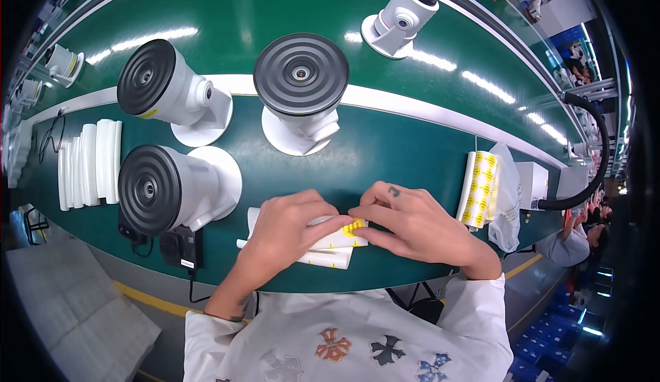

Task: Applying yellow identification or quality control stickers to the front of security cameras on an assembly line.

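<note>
A white curved strip [335,238] lies at the table's near edge, with another white strip [326,258] under it. My left hand [286,225] is closed around the upper strip, its thumb along the top. My right hand [411,224] pinches a yellow round sticker [354,227] at the strip's right end, fingertips close to the left hand's. Part of the sticker and the strip's middle are hidden by my fingers. Just beyond my hands stands a white camera-like device [300,131] with a black ribbed round face. A similar device [213,182] stands to the left.
Another such device [199,110] stands farther back, left. White curved strips [89,165] stand in a row at far left. Sheets of yellow stickers [479,189] and a clear plastic bag [505,203] lie right. A smaller white device [400,21] rests on the green belt. A black hose [597,169] arches at right.
</note>
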Demonstrator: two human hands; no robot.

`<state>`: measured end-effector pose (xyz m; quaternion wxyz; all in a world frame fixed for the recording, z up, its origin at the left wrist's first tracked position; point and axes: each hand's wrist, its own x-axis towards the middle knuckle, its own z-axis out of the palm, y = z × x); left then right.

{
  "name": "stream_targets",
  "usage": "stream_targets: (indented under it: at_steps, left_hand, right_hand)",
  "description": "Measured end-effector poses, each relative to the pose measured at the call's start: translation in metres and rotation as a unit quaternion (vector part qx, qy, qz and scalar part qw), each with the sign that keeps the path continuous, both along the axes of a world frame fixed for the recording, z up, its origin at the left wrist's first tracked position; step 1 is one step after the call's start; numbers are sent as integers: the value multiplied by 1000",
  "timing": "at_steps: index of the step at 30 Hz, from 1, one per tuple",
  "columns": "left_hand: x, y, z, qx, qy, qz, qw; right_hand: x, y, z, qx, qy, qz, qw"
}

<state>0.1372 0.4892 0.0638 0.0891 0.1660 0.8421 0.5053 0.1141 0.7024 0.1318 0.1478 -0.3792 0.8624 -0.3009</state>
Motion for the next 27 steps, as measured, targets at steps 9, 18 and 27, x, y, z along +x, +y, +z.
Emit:
stream_targets:
  at_steps: [9, 18, 27]
  left_hand:
    - [5, 8, 0, -129, 281, 17, 951]
    - [3, 11, -21, -114, 259, 18, 959]
    - [-16, 4, -17, -13, 277, 230, 933]
  right_hand:
    - [-11, 2, -10, -42, -231, -74, 969]
    - [-10, 1, -14, -15, -181, -80, 980]
    - [3, 25, 25, -117, -13, -241, 963]
